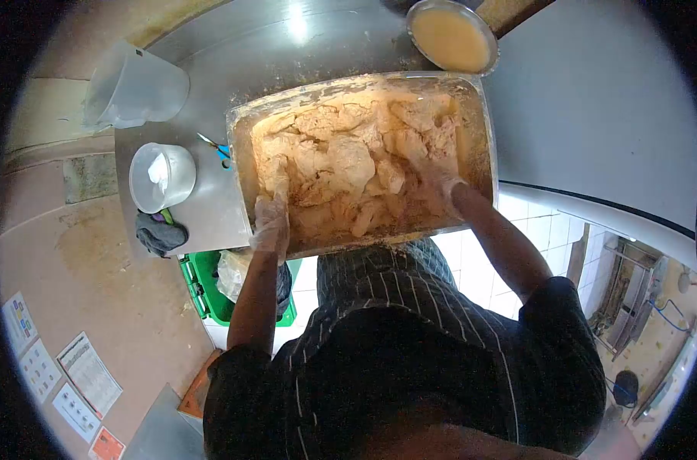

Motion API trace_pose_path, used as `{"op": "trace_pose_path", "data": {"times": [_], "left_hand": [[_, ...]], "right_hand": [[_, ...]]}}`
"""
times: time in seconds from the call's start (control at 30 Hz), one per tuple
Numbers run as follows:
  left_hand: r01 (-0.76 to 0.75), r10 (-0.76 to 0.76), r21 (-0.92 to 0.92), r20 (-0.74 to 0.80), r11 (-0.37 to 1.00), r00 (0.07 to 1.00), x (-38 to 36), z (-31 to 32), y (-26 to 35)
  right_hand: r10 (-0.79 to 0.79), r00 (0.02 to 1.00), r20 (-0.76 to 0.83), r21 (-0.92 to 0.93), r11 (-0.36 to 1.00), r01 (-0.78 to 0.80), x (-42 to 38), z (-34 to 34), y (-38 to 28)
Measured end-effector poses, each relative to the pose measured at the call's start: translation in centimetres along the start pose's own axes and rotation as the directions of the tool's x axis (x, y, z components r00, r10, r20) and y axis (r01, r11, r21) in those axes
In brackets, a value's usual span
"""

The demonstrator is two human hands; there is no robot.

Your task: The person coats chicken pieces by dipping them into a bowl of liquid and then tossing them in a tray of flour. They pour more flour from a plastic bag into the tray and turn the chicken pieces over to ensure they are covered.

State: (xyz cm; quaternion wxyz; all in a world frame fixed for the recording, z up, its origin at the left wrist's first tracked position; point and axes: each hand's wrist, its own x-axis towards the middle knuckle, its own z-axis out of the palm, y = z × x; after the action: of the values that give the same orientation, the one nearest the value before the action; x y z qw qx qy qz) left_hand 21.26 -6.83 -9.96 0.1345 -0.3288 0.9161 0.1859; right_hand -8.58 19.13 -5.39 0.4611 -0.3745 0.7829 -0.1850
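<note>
A large rectangular tub (488,142) holds several pieces of what looks like raw chicken (351,162), thickly coated in pale orange-brown flour. My left hand (272,218), in a clear plastic glove, reaches over the near left corner of the tub. Its fingers are caked with coating and blend into the pieces there. On the other side, my right hand (443,192) is sunk into the coated pieces near the tub's right wall. Coating hides its fingers, so any grip is not visible.
A metal bowl of orange-beige liquid (450,40) stands beyond the tub's right corner. Left lie blue-handled scissors (218,150), a round container with something white (162,178), a clear bucket (138,88) and a dark glove (161,233). A green bin (203,287) stands below.
</note>
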Motion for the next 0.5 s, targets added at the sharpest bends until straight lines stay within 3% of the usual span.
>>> {"op": "trace_pose_path", "data": {"times": [0.07, 0.1, 0.13, 0.23, 0.33, 0.37, 0.43, 0.47, 0.5], "left_hand": [[0.192, -0.181, 0.0, 0.332, 0.981, 0.926, 1.3, 2.6, -2.1], [0.209, -0.164, -0.092, 0.356, 0.974, 0.92, 1.9, 3.8, -2.5], [0.192, -0.107, -0.262, 0.308, 0.946, 0.945, 2.3, 4.8, -2.2], [0.117, 0.034, -0.692, 0.2, 0.712, 0.979, 4.0, 6.0, 1.4], [0.076, 0.11, -0.847, 0.157, 0.526, 0.981, 4.2, 4.7, 5.6], [0.059, 0.133, -0.869, 0.143, 0.492, 0.981, 4.2, 4.3, 6.5], [0.012, 0.172, -0.873, 0.11, 0.488, 0.979, 4.5, 3.7, 7.4], [-0.02, 0.187, -0.862, 0.087, 0.506, 0.979, 4.8, 3.9, 7.5], [-0.056, 0.199, -0.828, 0.068, 0.558, 0.978, 5.3, 4.3, 7.1]], "right_hand": [[-0.078, 0.996, 0.053, -0.021, 0.997, 0.079, 0.2, 0.8, -3.9], [0.054, 0.991, 0.123, 0.497, 0.861, -0.109, -0.8, -0.7, -7.9], [0.125, 0.96, 0.249, 0.848, 0.451, -0.279, -1.2, -1.6, -10.0], [0.156, 0.947, 0.282, 0.892, 0.321, -0.319, -0.1, -0.6, -9.4], [0.213, 0.915, 0.344, 0.918, 0.13, -0.375, 1.2, 0.3, -8.8], [0.214, 0.915, 0.343, 0.918, 0.131, -0.375, 1.0, 0.0, -8.6], [0.159, 0.971, 0.177, 0.915, 0.336, -0.222, 0.1, -1.3, -8.4], [0.163, 0.971, 0.177, 0.913, 0.34, -0.224, -0.7, -2.5, -9.6], [0.074, 0.981, 0.177, 0.836, 0.515, -0.189, -1.6, -4.0, -11.1]]}}
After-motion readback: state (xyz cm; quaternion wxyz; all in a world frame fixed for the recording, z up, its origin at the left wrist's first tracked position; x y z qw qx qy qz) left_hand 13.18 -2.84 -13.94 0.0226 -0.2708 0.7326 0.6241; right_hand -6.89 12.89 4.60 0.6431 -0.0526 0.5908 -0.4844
